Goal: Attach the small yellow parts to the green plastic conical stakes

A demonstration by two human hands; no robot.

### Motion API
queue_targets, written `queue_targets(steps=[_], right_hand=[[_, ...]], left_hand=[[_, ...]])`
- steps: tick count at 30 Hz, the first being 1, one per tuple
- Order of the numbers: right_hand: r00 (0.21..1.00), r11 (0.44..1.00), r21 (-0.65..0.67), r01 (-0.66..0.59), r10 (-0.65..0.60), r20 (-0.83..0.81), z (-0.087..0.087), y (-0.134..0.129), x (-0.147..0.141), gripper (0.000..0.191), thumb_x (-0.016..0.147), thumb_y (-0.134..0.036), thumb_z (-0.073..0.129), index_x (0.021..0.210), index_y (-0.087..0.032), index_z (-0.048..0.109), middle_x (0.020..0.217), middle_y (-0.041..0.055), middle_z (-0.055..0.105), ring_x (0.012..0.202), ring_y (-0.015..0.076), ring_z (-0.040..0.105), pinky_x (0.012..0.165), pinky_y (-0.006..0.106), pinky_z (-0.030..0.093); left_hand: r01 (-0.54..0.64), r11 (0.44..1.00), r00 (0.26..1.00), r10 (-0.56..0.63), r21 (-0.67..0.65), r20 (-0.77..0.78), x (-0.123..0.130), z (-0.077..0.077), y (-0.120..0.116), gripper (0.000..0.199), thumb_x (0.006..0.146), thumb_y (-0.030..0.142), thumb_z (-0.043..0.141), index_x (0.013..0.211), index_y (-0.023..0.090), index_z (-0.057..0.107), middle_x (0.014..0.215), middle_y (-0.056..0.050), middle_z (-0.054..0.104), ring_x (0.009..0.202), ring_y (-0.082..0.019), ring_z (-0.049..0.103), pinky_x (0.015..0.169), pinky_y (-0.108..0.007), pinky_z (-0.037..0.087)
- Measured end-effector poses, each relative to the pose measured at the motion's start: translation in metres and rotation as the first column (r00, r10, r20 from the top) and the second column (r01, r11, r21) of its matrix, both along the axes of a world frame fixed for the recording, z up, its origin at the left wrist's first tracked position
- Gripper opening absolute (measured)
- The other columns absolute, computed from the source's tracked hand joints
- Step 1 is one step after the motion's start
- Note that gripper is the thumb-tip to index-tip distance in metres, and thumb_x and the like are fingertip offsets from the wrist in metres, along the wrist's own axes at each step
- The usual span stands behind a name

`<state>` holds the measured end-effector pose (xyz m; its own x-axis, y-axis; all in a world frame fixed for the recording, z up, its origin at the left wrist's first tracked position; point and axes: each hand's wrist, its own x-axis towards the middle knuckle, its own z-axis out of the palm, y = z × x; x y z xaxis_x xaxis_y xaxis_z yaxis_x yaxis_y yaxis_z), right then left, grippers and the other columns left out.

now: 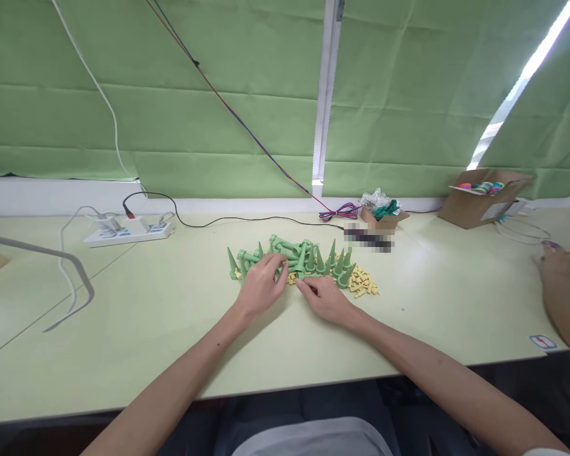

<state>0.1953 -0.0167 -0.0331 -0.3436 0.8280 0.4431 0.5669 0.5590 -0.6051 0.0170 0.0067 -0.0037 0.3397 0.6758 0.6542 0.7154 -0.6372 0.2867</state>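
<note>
The surface runs from its front edge, under the forearms, to its far edge along a white wall. A wide strip of it lies between the green spikes and the front edge, crossed only by the forearms. More room opens left of the spikes, as far as the power strip near the far edge, and right of the yellow bits, toward another person's hand.

The spikes lie mid-surface, nearer the far edge than the front one. At least five stand point up beside the right hand; the others lie heaped and overlapping, too tangled to count. The yellow bits are many, also past counting, spread mostly at the right of the spikes.

The left hand is at the heap, thumb and fingers slightly apart; whether it grips anything I cannot tell. The right hand's fingertips are together at the base of one spike; a firm hold on it cannot be made out.

Two boxes, one small and one large, sit by the far edge.
</note>
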Motion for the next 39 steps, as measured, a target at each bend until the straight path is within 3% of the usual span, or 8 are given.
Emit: queue_targets(steps=[4, 9, 13, 17, 19, 26, 31, 39], right_hand=[[1.000, 1.000, -0.012, 0.008, -0.007, 0.027, -0.002, 0.000, 0.000, 0.038, 0.096, -0.029, 0.043, 0.060, -0.019, 0.035, 0.051, -0.0059, 0.035, 0.048, 0.0095, 0.034, 0.051, 0.024, 0.025], [0.999, 1.000, 0.012, 0.007, -0.007, 0.051, 0.001, -0.004, 0.003, 0.017, 0.095, -0.025, 0.045, 0.080, -0.020, 0.051, 0.054, -0.0064, 0.046, 0.047, 0.0101, 0.041, 0.052, 0.022, 0.030], [0.992, 0.985, 0.168, 0.039, -0.059, 0.113, 0.008, -0.008, 0.011, 0.016, 0.098, -0.025, 0.043, 0.090, -0.018, 0.055, 0.053, -0.0059, 0.048, 0.044, 0.0103, 0.042, 0.051, 0.022, 0.030], [0.967, 0.915, 0.399, 0.061, -0.152, 0.202, 0.017, -0.012, 0.021, 0.019, 0.097, -0.023, 0.042, 0.088, -0.016, 0.057, 0.057, -0.0017, 0.055, 0.046, 0.0107, 0.046, 0.049, 0.023, 0.028], [0.961, 0.893, 0.433, 0.122, -0.215, 0.173, 0.020, -0.014, 0.026, 0.020, 0.098, -0.024, 0.041, 0.088, -0.016, 0.057, 0.059, -0.0004, 0.057, 0.047, 0.0105, 0.047, 0.049, 0.023, 0.029], [0.901, 0.897, 0.260, 0.357, -0.404, 0.157, 0.026, -0.019, 0.035, 0.032, 0.098, -0.029, 0.040, 0.125, -0.013, 0.045, 0.065, 0.0010, 0.060, 0.051, 0.0160, 0.055, 0.053, 0.026, 0.038], [0.889, 0.913, 0.179, 0.367, -0.401, 0.222, 0.028, -0.015, 0.036, 0.029, 0.097, -0.024, 0.041, 0.123, -0.013, 0.048, 0.073, 0.0050, 0.065, 0.060, 0.0191, 0.060, 0.059, 0.028, 0.042], [0.902, 0.919, 0.186, 0.347, -0.382, 0.201, 0.033, -0.010, 0.033, 0.027, 0.098, -0.023, 0.040, 0.122, -0.015, 0.047, 0.072, 0.0044, 0.063, 0.059, 0.0190, 0.059, 0.058, 0.027, 0.039]], left_hand=[[-0.003, 0.980, 0.990, -0.025, -0.198, -0.138, 0.004, -0.006, -0.002, 0.020, 0.093, 0.025, 0.044, 0.088, 0.018, 0.062, 0.073, -0.002, 0.066, 0.063, -0.016, 0.059, 0.060, -0.026, 0.039], [0.002, 0.951, 0.986, -0.053, -0.310, -0.156, 0.007, -0.011, -0.003, 0.026, 0.095, 0.030, 0.042, 0.085, 0.019, 0.063, 0.067, -0.002, 0.066, 0.060, -0.017, 0.058, 0.057, -0.026, 0.035], [0.019, 0.933, 0.985, -0.079, -0.360, -0.154, 0.008, -0.011, -0.006, 0.029, 0.096, 0.033, 0.039, 0.086, 0.019, 0.063, 0.062, -0.001, 0.063, 0.056, -0.017, 0.055, 0.057, -0.026, 0.034], [-0.001, 0.923, 0.983, -0.071, -0.385, -0.171, 0.010, -0.010, -0.009, 0.025, 0.094, 0.033, 0.042, 0.087, 0.020, 0.062, 0.059, 0.000, 0.061, 0.056, -0.017, 0.055, 0.057, -0.027, 0.033], [-0.038, 0.922, 0.985, -0.031, -0.386, -0.172, 0.010, -0.008, -0.009, 0.018, 0.092, 0.033, 0.046, 0.089, 0.020, 0.059, 0.058, 0.001, 0.059, 0.057, -0.018, 0.056, 0.056, -0.027, 0.032], [-0.130, 0.923, 0.983, 0.074, -0.362, -0.166, 0.009, -0.003, -0.006, 0.027, 0.084, 0.045, 0.059, 0.092, 0.022, 0.050, 0.061, 0.002, 0.056, 0.060, -0.021, 0.058, 0.054, -0.026, 0.030], [-0.129, 0.916, 0.980, 0.059, -0.380, -0.190, 0.011, -0.006, -0.007, 0.029, 0.081, 0.046, 0.064, 0.092, 0.022, 0.050, 0.062, 0.002, 0.057, 0.062, -0.022, 0.059, 0.053, -0.026, 0.029], [-0.060, 0.908, 0.981, -0.023, -0.414, -0.192, 0.012, -0.007, -0.011, 0.030, 0.084, 0.037, 0.061, 0.110, 0.022, 0.056, 0.067, 0.000, 0.062, 0.070, -0.023, 0.062, 0.055, -0.027, 0.032]])
